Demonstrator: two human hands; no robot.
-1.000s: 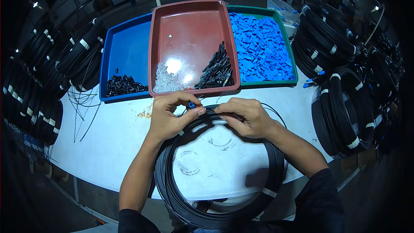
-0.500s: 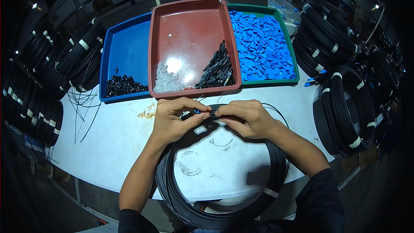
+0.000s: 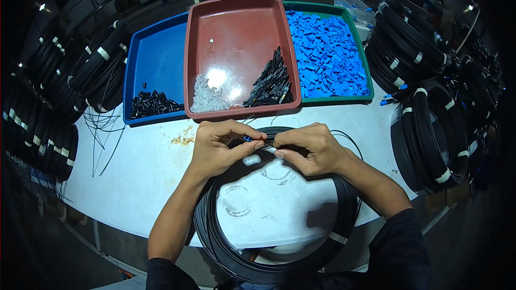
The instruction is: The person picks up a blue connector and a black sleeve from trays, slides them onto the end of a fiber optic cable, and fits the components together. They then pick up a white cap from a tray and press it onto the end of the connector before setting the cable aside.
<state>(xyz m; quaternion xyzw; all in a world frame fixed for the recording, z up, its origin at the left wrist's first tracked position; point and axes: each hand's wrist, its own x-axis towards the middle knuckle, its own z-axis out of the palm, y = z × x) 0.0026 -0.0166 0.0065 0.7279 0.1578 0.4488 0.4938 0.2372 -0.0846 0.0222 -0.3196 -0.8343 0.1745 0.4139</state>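
Note:
A large coil of thin black cable [image 3: 207, 220] lies at the table's front edge, with a white tape band round it at the lower right. Over its far side, my left hand [image 3: 217, 145] pinches a small blue connector [image 3: 248, 138] between thumb and forefinger. Close beside it, my right hand [image 3: 312, 147] is closed in a pinch on what looks like the thin black cable; its fingertips partly cover it. The fingertips of both hands nearly meet. A loose loop of cable [image 3: 352, 142] arcs out behind my right hand.
Behind the coil stand a blue tray [image 3: 156, 37] with black sleeves, a red tray [image 3: 236, 27] with clear pieces and black parts, and a green tray [image 3: 365, 78] of blue pieces. Cable coils [image 3: 430, 145] are stacked right and left on the white table [image 3: 134, 182].
My right hand's fingertips have shifted slightly right, away from my left hand. My left hand keeps its pinch on the connector and has barely moved.

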